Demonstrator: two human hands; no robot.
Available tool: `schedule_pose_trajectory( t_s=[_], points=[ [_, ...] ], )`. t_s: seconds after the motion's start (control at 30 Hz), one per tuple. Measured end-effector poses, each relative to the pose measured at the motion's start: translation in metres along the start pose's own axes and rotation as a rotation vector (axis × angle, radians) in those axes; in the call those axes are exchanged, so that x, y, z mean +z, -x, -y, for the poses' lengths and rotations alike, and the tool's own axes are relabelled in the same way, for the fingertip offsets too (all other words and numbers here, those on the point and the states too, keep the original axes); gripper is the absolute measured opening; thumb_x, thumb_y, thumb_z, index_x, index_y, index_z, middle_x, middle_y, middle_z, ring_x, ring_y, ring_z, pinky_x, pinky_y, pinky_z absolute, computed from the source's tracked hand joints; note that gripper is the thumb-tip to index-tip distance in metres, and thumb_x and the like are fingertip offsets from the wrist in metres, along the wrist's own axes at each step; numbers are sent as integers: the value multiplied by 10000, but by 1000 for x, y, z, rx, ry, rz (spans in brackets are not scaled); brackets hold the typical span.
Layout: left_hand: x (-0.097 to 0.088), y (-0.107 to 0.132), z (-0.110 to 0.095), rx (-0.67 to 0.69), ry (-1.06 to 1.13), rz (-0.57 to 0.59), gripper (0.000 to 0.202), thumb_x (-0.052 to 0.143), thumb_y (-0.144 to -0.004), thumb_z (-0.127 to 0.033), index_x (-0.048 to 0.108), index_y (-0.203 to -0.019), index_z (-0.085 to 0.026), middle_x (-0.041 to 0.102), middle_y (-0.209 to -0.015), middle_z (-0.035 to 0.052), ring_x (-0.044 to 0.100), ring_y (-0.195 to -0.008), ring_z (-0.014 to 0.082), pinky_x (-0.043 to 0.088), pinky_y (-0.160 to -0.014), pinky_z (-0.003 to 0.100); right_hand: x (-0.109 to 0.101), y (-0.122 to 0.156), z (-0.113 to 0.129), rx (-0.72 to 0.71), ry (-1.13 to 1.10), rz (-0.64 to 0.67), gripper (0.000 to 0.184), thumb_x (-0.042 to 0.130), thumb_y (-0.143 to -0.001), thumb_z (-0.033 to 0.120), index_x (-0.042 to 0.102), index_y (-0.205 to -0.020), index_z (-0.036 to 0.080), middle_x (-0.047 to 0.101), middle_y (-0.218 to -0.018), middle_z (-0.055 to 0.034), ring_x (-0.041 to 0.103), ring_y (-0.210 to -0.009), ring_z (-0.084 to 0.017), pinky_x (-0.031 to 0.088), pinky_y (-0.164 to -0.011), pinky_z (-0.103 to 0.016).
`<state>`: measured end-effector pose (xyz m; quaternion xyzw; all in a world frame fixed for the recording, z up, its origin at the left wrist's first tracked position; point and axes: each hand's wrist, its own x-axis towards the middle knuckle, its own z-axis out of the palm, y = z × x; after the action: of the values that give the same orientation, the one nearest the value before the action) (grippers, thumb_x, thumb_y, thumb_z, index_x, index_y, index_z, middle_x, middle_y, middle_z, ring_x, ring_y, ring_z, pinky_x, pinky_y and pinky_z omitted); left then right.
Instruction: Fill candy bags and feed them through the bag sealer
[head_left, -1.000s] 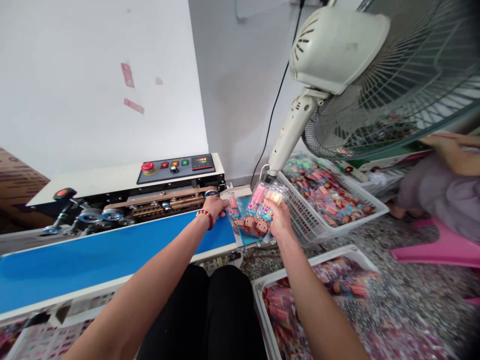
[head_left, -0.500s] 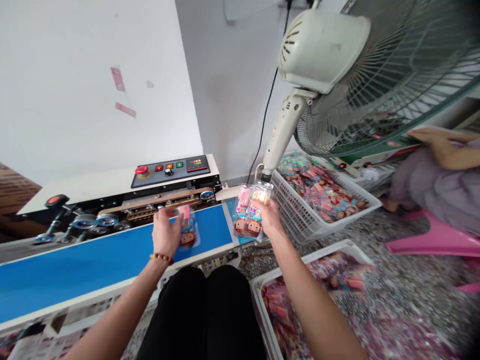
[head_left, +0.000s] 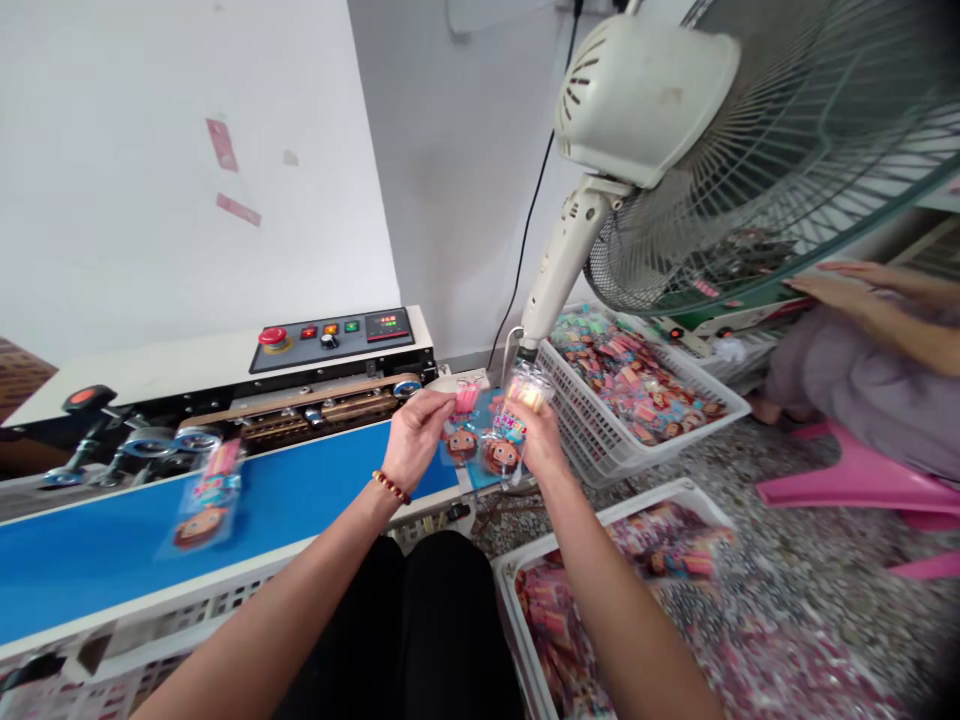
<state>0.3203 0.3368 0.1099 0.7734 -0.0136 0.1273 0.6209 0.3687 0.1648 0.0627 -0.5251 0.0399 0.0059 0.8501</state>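
Note:
My left hand (head_left: 416,438), with a beaded bracelet at the wrist, pinches the top of a clear packet with pink pieces (head_left: 463,430) and a round brown cartoon face at its lower end. Close by on the right, my right hand (head_left: 536,430) grips a similar packet with yellow pieces (head_left: 504,440). Both packets hang over the right end of the blue conveyor belt (head_left: 315,485). Farther left on the belt lies another pink packet (head_left: 210,495), its upper edge at the rollers of the sealing machine (head_left: 337,345).
A standing fan (head_left: 637,100) rises at the right, over a white basket (head_left: 592,430) of filled packets. A second white crate (head_left: 517,600) with packets stands beside my right leg. Another person (head_left: 862,340) sits at the far right near a pink stool (head_left: 840,480).
The pink packet on the belt has travelled left, out of my left hand. That hand has moved right and taken one packet from beside the one in my right hand.

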Motion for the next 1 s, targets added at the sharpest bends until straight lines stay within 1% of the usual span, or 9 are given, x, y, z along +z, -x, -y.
schedule_pose_trajectory(
  t_s=[0.07, 0.13, 0.23, 0.33, 0.4, 0.5, 0.63, 0.83, 1.0],
  points=[
    [-7, 8, -8, 67, 11, -34, 233, 611, -831, -382, 741, -871, -193, 644, -942, 55, 516, -573, 91, 439, -521, 220, 0, 0, 4, -3, -53, -30, 193, 762, -618, 323, 714, -754, 196, 734, -739, -28, 692, -689, -194, 527, -577, -268],
    [-10, 11, -17, 52, 49, -27, 223, 625, -818, -383, 739, -830, -192, 629, -890, 46, 489, -529, 81, 405, -473, 221, -1, 1, 6, -4, -79, -47, 197, 761, -620, 312, 710, -756, 178, 728, -711, -38, 691, -673, -187, 520, -569, -256],
    [-8, 8, -26, 1, 106, -29, 225, 634, -801, -380, 737, -796, -179, 592, -715, 16, 442, -457, 70, 353, -430, 226, -3, 1, 6, 11, -110, -63, 204, 759, -624, 313, 708, -764, 175, 731, -725, -36, 686, -665, -181, 513, -550, -251],
    [-4, 1, -28, -54, 176, -41, 274, 630, -797, -405, 741, -865, -165, 507, -523, -22, 405, -423, 80, 320, -423, 227, -5, 0, 7, 11, -135, -100, 211, 762, -611, 309, 713, -769, 178, 736, -745, -28, 683, -674, -173, 511, -549, -246],
    [-1, -4, -23, -141, 229, -32, 313, 638, -775, -430, 732, -877, -149, 460, -438, -39, 377, -399, 82, 287, -408, 222, -6, 0, 7, 1, -141, -124, 212, 756, -610, 307, 716, -771, 175, 737, -743, -30, 687, -689, -175, 511, -561, -244],
    [-1, -12, -6, -315, 291, 12, 327, 687, -703, -455, 686, -778, -137, 444, -387, -44, 354, -372, 74, 215, -387, 206, -8, -1, 8, -24, -156, -130, 194, 747, -617, 299, 715, -755, 167, 735, -731, -37, 694, -712, -178, 512, -583, -239],
    [-3, -20, 14, -423, 348, 30, 312, 714, -660, -433, 609, -720, -146, 454, -385, -44, 353, -355, 66, 174, -376, 195, -9, -2, 7, -36, -165, -121, 186, 745, -630, 285, 705, -761, 160, 740, -761, -46, 702, -726, -182, 520, -606, -245],
    [0, -32, 25, -658, 122, -37, 120, 626, -727, -254, 587, -695, -144, 459, -395, -38, 399, -341, 75, 176, -361, 191, -8, -1, 5, -51, -132, -111, 176, 738, -652, 281, 707, -776, 161, 738, -765, -44, 701, -707, -179, 527, -620, -253],
    [-7, -44, 32, -731, -4, -59, 174, 655, -662, -181, 515, -561, -158, 397, -347, -41, 361, -310, 77, 151, -353, 194, -9, -2, 3, -54, -112, -84, 170, 741, -656, 280, 721, -781, 168, 742, -762, -36, 699, -693, -176, 518, -607, -251]
  ],
)
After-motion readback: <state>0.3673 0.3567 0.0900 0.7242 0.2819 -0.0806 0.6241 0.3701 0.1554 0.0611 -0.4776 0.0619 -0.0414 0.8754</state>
